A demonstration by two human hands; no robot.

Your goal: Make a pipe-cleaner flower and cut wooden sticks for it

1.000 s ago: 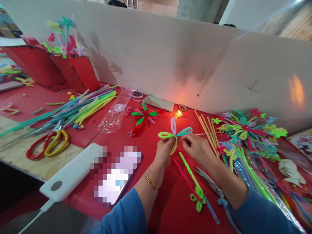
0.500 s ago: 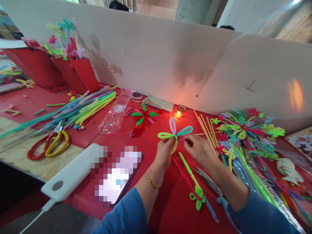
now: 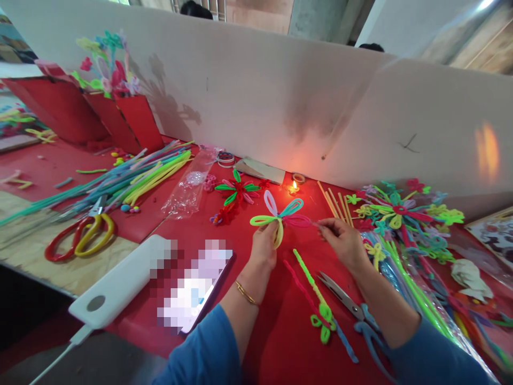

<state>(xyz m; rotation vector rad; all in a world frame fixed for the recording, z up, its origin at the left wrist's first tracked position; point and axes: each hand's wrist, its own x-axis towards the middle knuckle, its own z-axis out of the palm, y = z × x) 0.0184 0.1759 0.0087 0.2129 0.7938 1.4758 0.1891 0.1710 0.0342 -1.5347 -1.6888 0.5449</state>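
My left hand (image 3: pixel 264 243) is closed in a pinch on the centre of a pipe-cleaner flower (image 3: pixel 279 217). Its looped petals are lilac, teal, deep pink, yellow and green. To the right, my right hand (image 3: pixel 340 238) has its fingertips pinched just beyond the tip of the deep pink petal. Something thin and pale shows at those fingertips, too small to name. Below the hands lie a green pipe-cleaner flower (image 3: pixel 324 322) with a fuzzy stem and blue-handled scissors (image 3: pixel 344 297), their blades apart.
A small lit flame (image 3: pixel 294 187) burns behind the flower, near the white partition (image 3: pixel 240 96). Left are a phone (image 3: pixel 196 289), a white power bank (image 3: pixel 116 283), red-and-yellow scissors (image 3: pixel 80 238) and loose pipe cleaners (image 3: pixel 132 176). Finished flowers (image 3: pixel 404 211) and wooden sticks (image 3: pixel 334 203) are right.
My right hand has moved right, away from the flower's centre, and the deep pink petal now shows. My left hand has shifted slightly left with the flower.
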